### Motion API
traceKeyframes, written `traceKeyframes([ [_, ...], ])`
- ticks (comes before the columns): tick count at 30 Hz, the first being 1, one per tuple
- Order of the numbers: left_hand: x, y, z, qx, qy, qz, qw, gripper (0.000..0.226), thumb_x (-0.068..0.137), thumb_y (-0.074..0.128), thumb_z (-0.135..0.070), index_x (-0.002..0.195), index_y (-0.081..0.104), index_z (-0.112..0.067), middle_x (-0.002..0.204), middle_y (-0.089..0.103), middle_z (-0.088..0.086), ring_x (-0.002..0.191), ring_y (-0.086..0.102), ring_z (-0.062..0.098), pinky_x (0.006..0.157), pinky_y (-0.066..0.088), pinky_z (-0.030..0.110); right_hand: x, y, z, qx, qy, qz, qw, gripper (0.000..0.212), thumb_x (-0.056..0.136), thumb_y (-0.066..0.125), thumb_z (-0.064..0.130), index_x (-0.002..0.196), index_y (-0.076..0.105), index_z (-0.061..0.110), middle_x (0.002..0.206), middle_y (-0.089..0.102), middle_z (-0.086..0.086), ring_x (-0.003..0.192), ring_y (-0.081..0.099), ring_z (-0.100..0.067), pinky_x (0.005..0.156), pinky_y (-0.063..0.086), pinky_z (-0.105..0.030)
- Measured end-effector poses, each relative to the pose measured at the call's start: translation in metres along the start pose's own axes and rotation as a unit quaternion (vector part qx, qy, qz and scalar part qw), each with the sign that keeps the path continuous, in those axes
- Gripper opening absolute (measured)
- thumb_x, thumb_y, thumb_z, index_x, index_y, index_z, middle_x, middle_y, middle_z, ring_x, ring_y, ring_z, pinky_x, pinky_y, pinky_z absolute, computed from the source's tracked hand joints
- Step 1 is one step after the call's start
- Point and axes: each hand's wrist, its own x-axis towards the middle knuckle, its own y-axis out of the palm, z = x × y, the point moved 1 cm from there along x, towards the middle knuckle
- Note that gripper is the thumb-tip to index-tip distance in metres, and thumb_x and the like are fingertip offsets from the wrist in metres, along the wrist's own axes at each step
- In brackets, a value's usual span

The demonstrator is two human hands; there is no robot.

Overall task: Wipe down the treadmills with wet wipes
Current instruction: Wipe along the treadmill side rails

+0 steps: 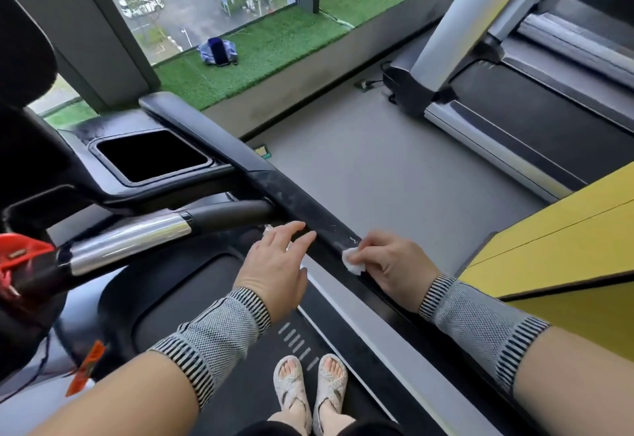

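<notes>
Standing on the treadmill (212,301) belt, a person is seen from above, sandalled feet (310,387) together. A second treadmill (514,99) is parked well apart to the right, across grey floor (370,168). A yellow block (562,247) is set just right of the rail (291,192). A turf ledge (274,47) is run under the window, a blue bag (218,52) left on it. Knit wristbands are worn on both forearms. The right hand (394,264) is curled round a white wipe (353,260), which is pressed on the dusty black side rail. The left hand (278,264) is held relaxed, fingers straight, fingertips near the rail's inner edge, nothing grasped.
</notes>
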Motion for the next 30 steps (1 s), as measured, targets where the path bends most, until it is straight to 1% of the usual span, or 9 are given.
traceKeyframes([
  [4,0.001,0.0,0.006,-0.025,-0.01,-0.001,1.0,0.058,0.077,0.068,-0.017,0.133,0.054,-0.011,0.142,0.046,0.009,0.125,0.047,0.029,0.097,0.047,0.047,0.004,-0.002,0.007,-0.007,0.024,0.001,1.0,0.013,0.077,0.065,0.011,0.074,0.073,0.019,0.078,0.063,0.005,0.067,0.061,-0.013,0.059,0.052,-0.029],
  [7,0.0,0.002,0.008,-0.033,0.002,-0.009,0.999,0.059,0.07,0.073,-0.012,0.127,0.058,-0.009,0.136,0.052,0.012,0.118,0.054,0.032,0.09,0.052,0.049,0.038,0.016,0.017,0.004,0.024,-0.011,1.0,0.017,0.081,0.058,0.015,0.075,0.074,0.016,0.079,0.063,0.001,0.067,0.062,-0.016,0.059,0.052,-0.028],
  [9,0.0,0.004,0.009,-0.035,0.002,-0.013,0.999,0.059,0.067,0.074,-0.011,0.124,0.06,-0.008,0.133,0.054,0.012,0.114,0.057,0.033,0.084,0.054,0.05,0.026,0.009,0.009,0.011,0.01,-0.006,1.0,0.024,0.083,0.052,0.021,0.078,0.074,0.015,0.082,0.064,0.001,0.071,0.064,-0.017,0.066,0.052,-0.027],
  [12,-0.002,0.006,0.008,-0.036,0.005,-0.023,0.999,0.054,0.07,0.066,-0.016,0.123,0.06,-0.008,0.133,0.053,0.013,0.112,0.057,0.034,0.081,0.055,0.052,0.002,-0.003,0.003,0.002,0.013,-0.008,1.0,0.014,0.081,0.061,0.015,0.081,0.075,0.018,0.084,0.066,0.003,0.073,0.063,-0.013,0.069,0.049,-0.02],
  [16,-0.002,0.009,0.001,-0.05,-0.016,-0.039,0.998,0.058,0.066,0.07,-0.011,0.122,0.059,-0.006,0.132,0.053,0.016,0.112,0.057,0.036,0.083,0.053,0.054,0.049,0.016,0.012,0.023,0.017,0.019,0.999,0.012,0.078,0.064,0.008,0.08,0.075,0.014,0.082,0.065,0.0,0.07,0.062,-0.017,0.066,0.048,-0.026],
  [18,-0.003,0.008,-0.004,-0.061,-0.029,-0.044,0.997,0.058,0.065,0.073,-0.007,0.121,0.06,-0.005,0.132,0.054,0.016,0.111,0.058,0.036,0.086,0.052,0.053,0.042,0.012,0.003,0.029,0.001,0.039,0.999,0.013,0.08,0.063,0.008,0.082,0.075,0.014,0.084,0.065,-0.001,0.073,0.063,-0.017,0.069,0.049,-0.025],
  [22,-0.001,0.007,-0.007,-0.058,-0.043,-0.049,0.996,0.054,0.066,0.072,-0.005,0.119,0.061,-0.005,0.131,0.055,0.016,0.11,0.059,0.035,0.087,0.053,0.051,0.018,-0.007,-0.006,0.026,-0.006,0.049,0.998,0.011,0.081,0.064,0.014,0.082,0.075,0.017,0.085,0.065,0.003,0.074,0.06,-0.009,0.072,0.042,-0.006],
  [27,-0.002,0.009,-0.015,-0.067,-0.075,-0.047,0.994,0.053,0.069,0.063,-0.008,0.122,0.059,-0.004,0.134,0.052,0.016,0.114,0.057,0.037,0.087,0.052,0.054,0.051,0.01,-0.001,0.037,-0.013,0.047,0.998,0.014,0.079,0.06,0.009,0.08,0.074,0.011,0.083,0.065,-0.002,0.072,0.062,-0.018,0.069,0.047,-0.023],
  [30,-0.004,0.009,-0.017,-0.06,-0.08,-0.037,0.994,0.054,0.07,0.058,-0.012,0.123,0.059,-0.004,0.136,0.052,0.016,0.114,0.057,0.037,0.086,0.052,0.054,0.014,-0.011,-0.018,0.042,-0.017,0.062,0.997,0.012,0.08,0.063,0.01,0.083,0.074,0.015,0.084,0.066,0.001,0.071,0.064,-0.017,0.069,0.047,-0.019],
])
